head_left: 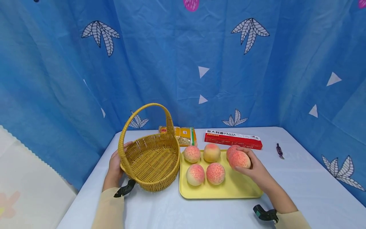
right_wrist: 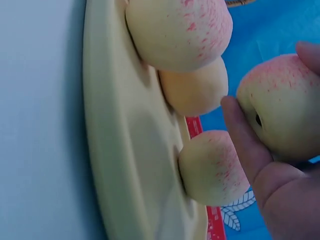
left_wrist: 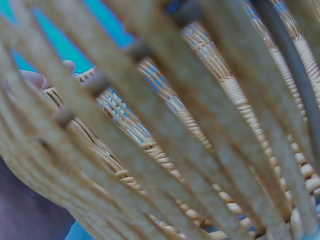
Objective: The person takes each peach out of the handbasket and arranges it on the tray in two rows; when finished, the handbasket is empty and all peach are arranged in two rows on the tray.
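Observation:
In the head view, my left hand (head_left: 115,163) holds the left side of a woven wicker basket (head_left: 154,162) with a tall arched handle. Its fingertips (left_wrist: 35,77) show past the rim in the left wrist view, behind the blurred weave. My right hand (head_left: 255,170) grips a pink-speckled peach (head_left: 239,159) above the right half of a yellow tray (head_left: 240,187); the right wrist view shows this held peach (right_wrist: 285,107) raised off the tray, between thumb and fingers. Several more peaches rest on the tray, among them a front one (head_left: 215,173) and a paler one (head_left: 212,152).
Behind the tray lie a red pasta box (head_left: 233,139) and a yellow pasta bag (head_left: 185,136), partly hidden by the basket. A small dark wrapped candy (head_left: 279,151) is at the right on the white tabletop (head_left: 308,184). A blue curtain (head_left: 183,63) hangs behind.

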A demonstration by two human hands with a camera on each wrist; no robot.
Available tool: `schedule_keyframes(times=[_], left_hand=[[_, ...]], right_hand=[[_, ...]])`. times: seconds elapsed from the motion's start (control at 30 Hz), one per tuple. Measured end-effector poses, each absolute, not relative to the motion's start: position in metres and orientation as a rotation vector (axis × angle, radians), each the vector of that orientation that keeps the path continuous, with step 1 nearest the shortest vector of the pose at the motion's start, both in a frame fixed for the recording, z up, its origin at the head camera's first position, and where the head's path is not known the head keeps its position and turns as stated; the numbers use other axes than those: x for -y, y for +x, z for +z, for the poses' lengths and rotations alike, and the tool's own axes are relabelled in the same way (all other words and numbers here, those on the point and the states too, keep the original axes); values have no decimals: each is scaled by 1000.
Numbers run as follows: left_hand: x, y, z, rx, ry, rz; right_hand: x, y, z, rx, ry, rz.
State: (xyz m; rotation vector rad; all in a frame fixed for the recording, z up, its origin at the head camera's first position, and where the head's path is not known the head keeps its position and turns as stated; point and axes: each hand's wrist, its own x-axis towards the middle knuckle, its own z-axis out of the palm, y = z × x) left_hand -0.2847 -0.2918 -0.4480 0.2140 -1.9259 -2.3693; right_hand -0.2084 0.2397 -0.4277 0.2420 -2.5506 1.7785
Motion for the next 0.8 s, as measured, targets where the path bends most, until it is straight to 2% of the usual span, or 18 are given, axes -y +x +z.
schedule_keyframes(times=[0.8], left_hand=[[293, -284, -449, 1876, 179, -2399]], right_hand=[[-256, -217, -456, 2726, 321, 1685]])
